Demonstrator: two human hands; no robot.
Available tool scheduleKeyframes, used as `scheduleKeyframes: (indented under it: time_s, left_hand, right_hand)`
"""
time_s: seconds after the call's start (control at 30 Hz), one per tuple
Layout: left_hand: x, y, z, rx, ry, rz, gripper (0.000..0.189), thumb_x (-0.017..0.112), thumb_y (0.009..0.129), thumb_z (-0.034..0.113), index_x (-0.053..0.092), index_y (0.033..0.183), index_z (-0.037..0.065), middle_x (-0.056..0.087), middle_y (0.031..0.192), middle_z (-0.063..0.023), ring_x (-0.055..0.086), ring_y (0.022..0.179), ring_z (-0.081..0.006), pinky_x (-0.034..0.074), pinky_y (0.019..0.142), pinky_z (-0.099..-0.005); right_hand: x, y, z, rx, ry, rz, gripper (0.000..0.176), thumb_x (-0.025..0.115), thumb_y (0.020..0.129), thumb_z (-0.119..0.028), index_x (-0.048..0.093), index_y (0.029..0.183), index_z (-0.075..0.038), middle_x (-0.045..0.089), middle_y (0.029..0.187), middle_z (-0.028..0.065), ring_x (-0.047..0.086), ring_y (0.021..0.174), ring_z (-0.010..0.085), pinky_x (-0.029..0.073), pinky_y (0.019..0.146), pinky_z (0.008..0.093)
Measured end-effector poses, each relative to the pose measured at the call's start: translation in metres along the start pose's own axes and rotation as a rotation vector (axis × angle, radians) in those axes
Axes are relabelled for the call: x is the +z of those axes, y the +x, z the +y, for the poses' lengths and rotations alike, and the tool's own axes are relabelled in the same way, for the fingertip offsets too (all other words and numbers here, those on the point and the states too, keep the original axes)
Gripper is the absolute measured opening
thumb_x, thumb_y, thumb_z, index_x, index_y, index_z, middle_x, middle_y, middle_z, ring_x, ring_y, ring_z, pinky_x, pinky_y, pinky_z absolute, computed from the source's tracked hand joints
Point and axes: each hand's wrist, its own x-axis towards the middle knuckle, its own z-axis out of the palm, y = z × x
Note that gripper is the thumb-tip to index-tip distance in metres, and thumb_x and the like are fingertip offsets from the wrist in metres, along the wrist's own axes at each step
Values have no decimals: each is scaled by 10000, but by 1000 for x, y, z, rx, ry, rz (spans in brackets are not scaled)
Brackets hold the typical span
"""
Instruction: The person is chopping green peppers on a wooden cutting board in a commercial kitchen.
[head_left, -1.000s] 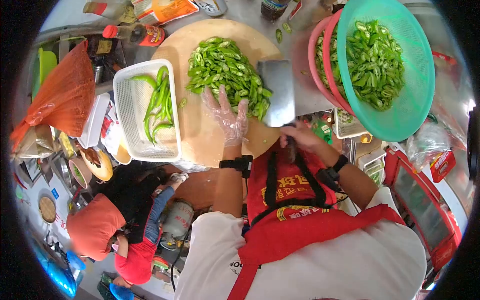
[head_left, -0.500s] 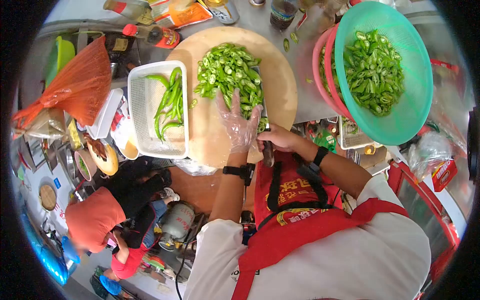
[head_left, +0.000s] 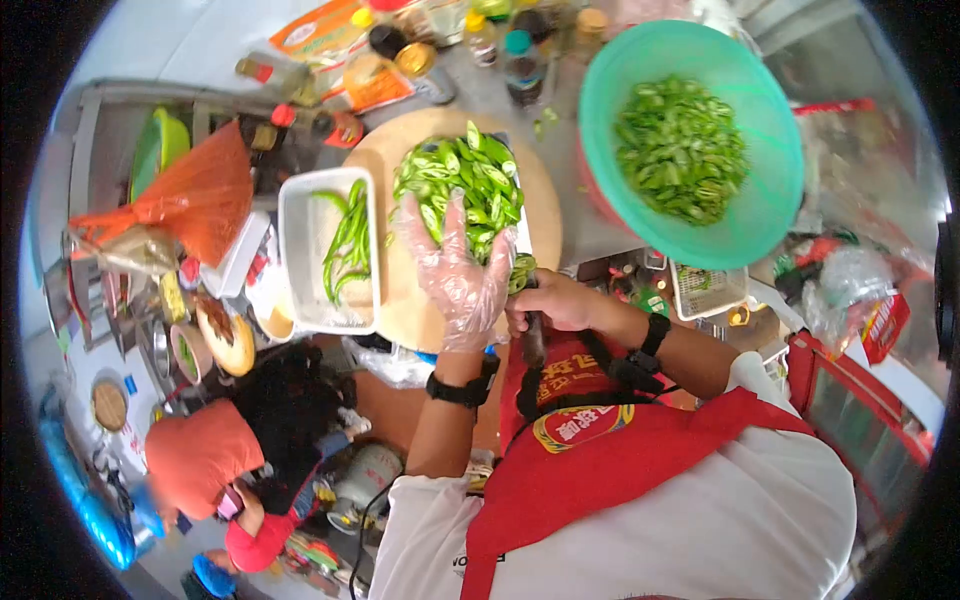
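Note:
My left hand (head_left: 455,275), in a clear plastic glove, spreads its fingers over the near-left side of a heap of sliced green chili peppers (head_left: 465,185). Under the heap's right side shows the blade edge of a knife (head_left: 535,340). My right hand (head_left: 555,303) is wrapped round the knife's dark handle. The heap is above a round wooden cutting board (head_left: 545,200); most of the blade is hidden by the slices. Left of the heap stands a white plastic basket (head_left: 287,250) with several whole green chilies (head_left: 350,235).
At the right, a green colander (head_left: 775,150) full of sliced chilies rests over a pink one. Bottles and seasoning packets (head_left: 375,80) line the back. An orange bag (head_left: 205,195) stands at left. Lower left are two other people (head_left: 205,445) and a gas cylinder (head_left: 370,480).
The view has shifted, with the colander now further left in it. My hands and the knife have moved nearer to me with the heap, which appears raised off the board.

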Motion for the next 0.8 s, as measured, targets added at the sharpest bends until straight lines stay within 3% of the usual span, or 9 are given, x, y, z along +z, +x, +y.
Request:
scheduleKeyframes:
  time_s: [0.17,0.27,0.33,0.43,0.5,0.53,0.6,0.67,0.8]
  left_hand:
    - [6,52,89,209,-70,-47,634,749,721,255,518,1290,98,306,1386,-312,345,1250,-492,329,1011,-531]
    - [31,72,141,291,-304,-106,636,731,752,298,512,1273,6,300,1376,-331,354,1247,-484,347,1013,-485]
    - [54,76,163,302,-392,-117,660,714,773,335,497,1271,-41,288,1374,-346,349,1248,-488,334,1024,-472]
    - [109,61,176,172,-496,-216,675,639,840,367,422,1328,-45,272,1374,-361,340,1257,-481,294,1051,-471]
    - [103,58,174,153,-465,-293,647,579,887,358,379,1360,-36,274,1401,-329,331,1275,-464,283,1061,-470]
    - [92,57,163,208,-424,-251,635,577,891,349,384,1356,-37,281,1408,-313,340,1275,-450,286,1060,-467]
    - [64,64,126,302,-335,-166,610,571,898,331,394,1349,-38,294,1422,-282,358,1277,-422,291,1060,-461]
    - [49,70,60,153,-430,-112,568,583,894,290,416,1339,-22,367,1397,-246,393,1266,-382,301,1060,-447]
    - [49,86,-115,-5,-183,-55,565,578,888,319,434,1344,16,451,1350,-221,382,1286,-363,275,1082,-435]
  right_hand:
    - [28,-68,-67,-194,33,100,107,564,867,-112,532,807,-29,558,647,62,563,603,166,474,614,327]
    - [38,-119,-102,-394,-209,324,97,564,868,-110,524,828,-31,547,612,52,565,548,164,469,552,315]
    - [46,-148,-118,-442,-182,552,112,556,868,-123,522,830,-24,547,593,53,560,509,158,462,501,304]
    - [55,-184,-151,-346,-497,972,122,545,867,-140,530,849,-19,543,590,47,541,482,138,446,464,284]
    - [49,-196,-158,-296,-768,1209,131,541,871,-149,546,885,-18,527,577,33,515,453,122,420,442,270]
    - [36,-204,-156,-292,-967,1288,138,542,873,-152,556,909,-19,516,571,24,501,440,112,406,429,264]
    - [37,-204,-159,-313,-1064,1337,156,543,878,-152,574,954,-20,499,560,8,478,424,92,381,411,255]
    - [59,-203,-169,-354,-861,1273,177,542,884,-146,587,999,-21,485,553,-7,460,418,74,360,399,249]
    - [85,-156,-158,-288,-743,850,164,531,899,-134,593,1016,-38,486,559,-21,459,432,56,353,399,232]
